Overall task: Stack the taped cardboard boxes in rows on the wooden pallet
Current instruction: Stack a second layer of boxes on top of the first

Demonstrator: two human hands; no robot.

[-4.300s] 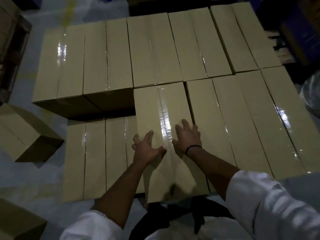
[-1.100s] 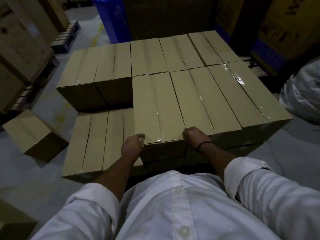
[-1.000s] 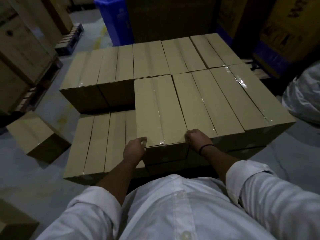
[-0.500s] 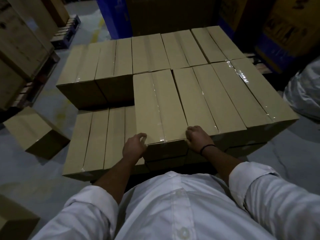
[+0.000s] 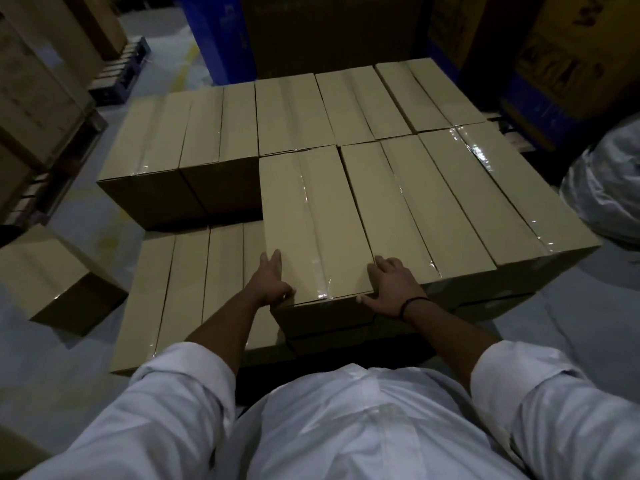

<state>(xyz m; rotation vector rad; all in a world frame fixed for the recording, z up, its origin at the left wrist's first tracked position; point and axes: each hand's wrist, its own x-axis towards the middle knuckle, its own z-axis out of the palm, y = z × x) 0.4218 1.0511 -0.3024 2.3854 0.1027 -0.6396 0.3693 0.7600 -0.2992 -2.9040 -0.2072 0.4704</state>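
Note:
The taped tan cardboard box [image 5: 318, 220] lies in the upper layer, its right side against the neighbouring upper boxes [image 5: 450, 202]. My left hand [image 5: 272, 282] lies at its near left corner, fingers straight along the left side and thumb at the front edge. At its near right corner my right hand [image 5: 391, 289] rests with spread fingers, thumb along the front edge. To the left a lower layer of boxes [image 5: 187, 289] is uncovered. A further upper row [image 5: 277, 119] runs behind. The pallet is hidden under the boxes.
A loose box [image 5: 52, 278] sits on the floor at the left, another [image 5: 14, 452] at the bottom left corner. Wooden crates [image 5: 34, 98] stand far left, a blue bin [image 5: 221, 36] behind the stack, big cartons [image 5: 571, 64] back right, and a plastic-wrapped bundle [image 5: 609, 192] at the right.
My hands left the box's top and came back to its near corners. Their curled fingers have now straightened out. The box has barely shifted in the last second.

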